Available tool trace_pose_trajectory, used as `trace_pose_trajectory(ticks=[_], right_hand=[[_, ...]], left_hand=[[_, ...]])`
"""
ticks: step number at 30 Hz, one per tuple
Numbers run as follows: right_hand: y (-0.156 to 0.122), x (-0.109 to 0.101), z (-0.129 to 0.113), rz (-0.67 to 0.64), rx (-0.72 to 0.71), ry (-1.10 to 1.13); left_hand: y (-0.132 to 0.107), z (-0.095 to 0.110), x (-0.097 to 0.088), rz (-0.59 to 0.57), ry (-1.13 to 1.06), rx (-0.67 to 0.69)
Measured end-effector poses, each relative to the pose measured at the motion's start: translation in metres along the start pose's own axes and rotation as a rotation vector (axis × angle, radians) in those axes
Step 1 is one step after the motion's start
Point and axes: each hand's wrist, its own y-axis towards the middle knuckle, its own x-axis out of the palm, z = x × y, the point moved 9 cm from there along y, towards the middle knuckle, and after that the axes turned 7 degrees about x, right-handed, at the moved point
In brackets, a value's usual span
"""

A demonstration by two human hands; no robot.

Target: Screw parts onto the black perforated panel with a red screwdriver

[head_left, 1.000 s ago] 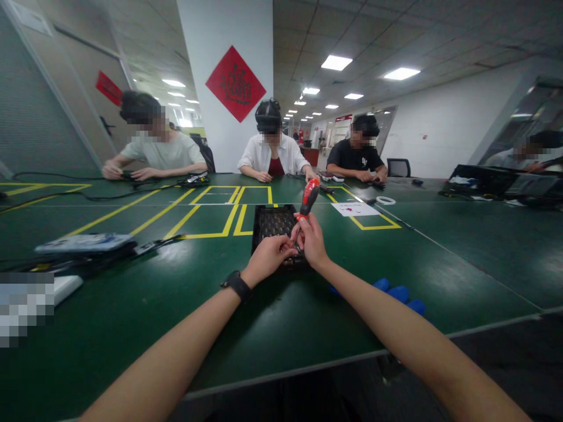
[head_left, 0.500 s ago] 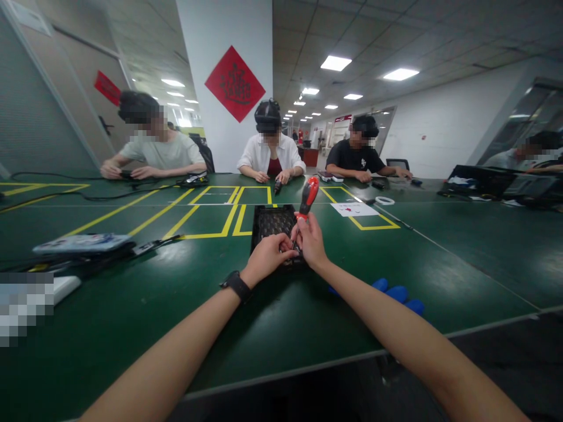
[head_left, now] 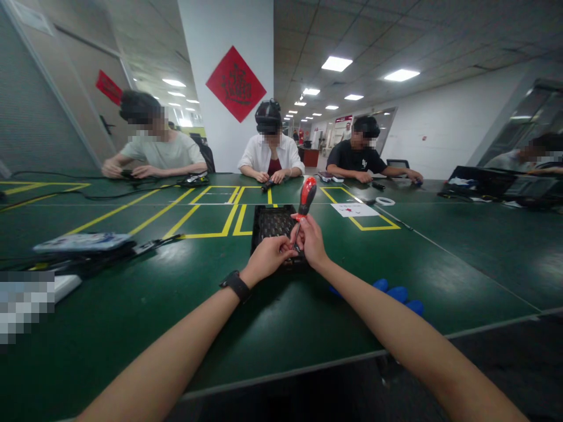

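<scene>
A black tray [head_left: 272, 223] with rows of small parts lies on the green table in front of me. My right hand [head_left: 313, 240] is closed round the lower part of a red-and-black screwdriver [head_left: 305, 198], which stands nearly upright over the tray's near right corner. My left hand [head_left: 267, 258], with a black watch on the wrist, is pinched at the screwdriver's tip over the tray's near edge. What its fingertips hold is hidden.
Blue objects [head_left: 398, 293] lie behind my right forearm. A white sheet [head_left: 354, 208] and a white ring [head_left: 385, 200] lie farther right. Flat devices and cables [head_left: 83, 243] sit at the left. Several other people work at the table's far side.
My hands and the screwdriver have barely moved. The people across the table have shifted their hands.
</scene>
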Motion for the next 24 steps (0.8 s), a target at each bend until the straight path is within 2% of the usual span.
trace_pose_trajectory(ticks=[11, 17, 24], right_hand=[[-0.0012, -0.0025, -0.0035, 0.02, -0.019, -0.031], [-0.0018, -0.0022, -0.0053, 0.039, -0.04, -0.028], [-0.0012, -0.0006, -0.0046, 0.015, -0.024, -0.01]], left_hand=[[0.0, 0.0041, 0.0036, -0.054, 0.042, 0.05], [0.0001, 0.0071, -0.0019, 0.003, 0.116, 0.019], [-0.0001, 0.0021, 0.0013, -0.018, 0.111, 0.025]])
